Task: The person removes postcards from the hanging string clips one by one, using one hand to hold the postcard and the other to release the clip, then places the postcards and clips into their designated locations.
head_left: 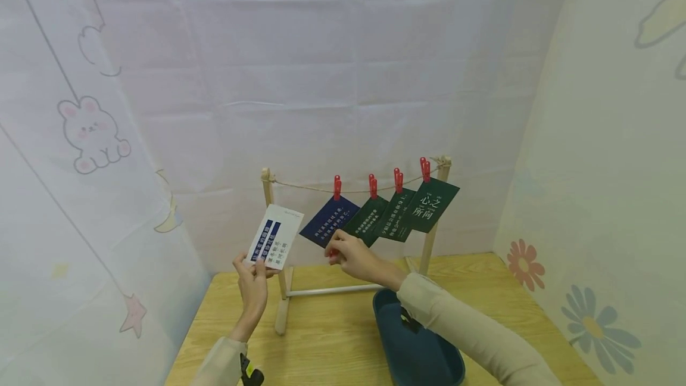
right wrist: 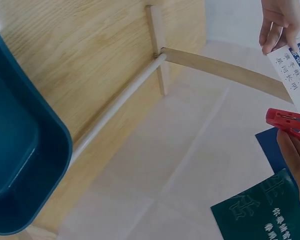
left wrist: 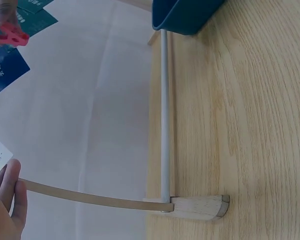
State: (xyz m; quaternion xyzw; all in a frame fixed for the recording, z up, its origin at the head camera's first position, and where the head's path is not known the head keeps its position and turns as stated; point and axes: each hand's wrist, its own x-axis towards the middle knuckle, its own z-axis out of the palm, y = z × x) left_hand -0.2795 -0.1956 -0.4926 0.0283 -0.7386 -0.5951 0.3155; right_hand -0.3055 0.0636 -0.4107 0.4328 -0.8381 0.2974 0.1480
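A white card (head_left: 276, 234) with dark blue blocks of text is pinched at its lower edge by my left hand (head_left: 253, 283), beside the rack's left post. My right hand (head_left: 356, 257) holds a red clothespin (right wrist: 285, 120) between thumb and fingers, in front of the hanging cards. From the twine (head_left: 305, 187) hang a navy card (head_left: 329, 219) and several dark green cards, among them a rightmost one (head_left: 435, 204), each under a red clothespin (head_left: 337, 187). In the left wrist view the held clothespin (left wrist: 12, 35) shows near the navy card.
The wooden rack (head_left: 429, 249) stands on the wood-grain table (head_left: 321, 338), with a white crossbar (head_left: 334, 289) low between its posts. A dark blue bin (head_left: 418, 350) sits under my right forearm. Printed cloth walls (head_left: 343, 76) enclose the back and sides.
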